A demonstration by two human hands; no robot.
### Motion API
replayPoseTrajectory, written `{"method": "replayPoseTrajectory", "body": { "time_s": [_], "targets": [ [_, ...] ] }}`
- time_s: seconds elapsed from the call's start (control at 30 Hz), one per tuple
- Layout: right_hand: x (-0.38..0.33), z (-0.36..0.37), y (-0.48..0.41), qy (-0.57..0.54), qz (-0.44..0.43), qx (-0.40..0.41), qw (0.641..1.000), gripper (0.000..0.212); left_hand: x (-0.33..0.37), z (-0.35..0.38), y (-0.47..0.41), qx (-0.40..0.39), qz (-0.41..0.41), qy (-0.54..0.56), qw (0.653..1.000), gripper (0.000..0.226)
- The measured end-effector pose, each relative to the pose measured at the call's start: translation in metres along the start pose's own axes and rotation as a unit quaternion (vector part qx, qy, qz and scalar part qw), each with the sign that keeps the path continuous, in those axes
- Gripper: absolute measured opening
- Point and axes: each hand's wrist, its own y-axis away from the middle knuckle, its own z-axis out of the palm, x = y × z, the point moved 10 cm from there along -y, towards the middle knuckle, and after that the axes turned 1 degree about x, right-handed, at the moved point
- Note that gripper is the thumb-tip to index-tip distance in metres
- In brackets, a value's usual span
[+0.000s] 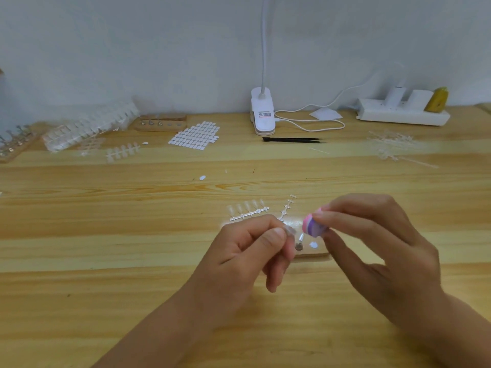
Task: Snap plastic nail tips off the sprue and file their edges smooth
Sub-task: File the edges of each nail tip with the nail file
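Nail tip: a small clear plastic nail tip (289,231), translucent and glossy, is held above the light wooden table (132,261), between both hands.
Left hand: the left hand (252,251) pinches the nail tip between thumb and forefinger, the other fingers curled beneath.
Right hand: the right hand (372,243) grips a pink-and-purple striped file block (314,225) with fingertips and thumb, just beside the tip; contact cannot be told.
Sprue: a clear plastic sprue strip (248,209) with 5 tips attached lies flat just beyond the left hand.
Bare stem: a stripped clear sprue stem (288,207) lies beside it, angled away.
Below hands: a small wooden base (316,253) carries a white oval sticker (314,245).
Far side: a white clip lamp (261,112) and black tweezers (293,139).
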Motion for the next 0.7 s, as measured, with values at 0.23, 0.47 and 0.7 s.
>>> {"method": "replayPoseTrajectory", "body": {
  "time_s": [0.23, 0.47, 0.7],
  "targets": [
    [-0.004, 0.002, 0.003, -0.01, -0.016, -0.006, 1.0, 0.027, -0.01, 0.02, 0.004, -0.091, -0.074, 0.141, 0.983, 0.028],
    [-0.02, 0.008, 0.008, -0.03, -0.049, -0.025, 0.998, 0.036, -0.014, 0.03, 0.01, -0.163, -0.097, 0.172, 0.967, 0.027],
    [-0.018, 0.006, 0.006, -0.05, -0.033, -0.017, 0.998, 0.033, -0.016, 0.033, 0.012, -0.193, -0.108, 0.187, 0.957, 0.03]
  ]
}}
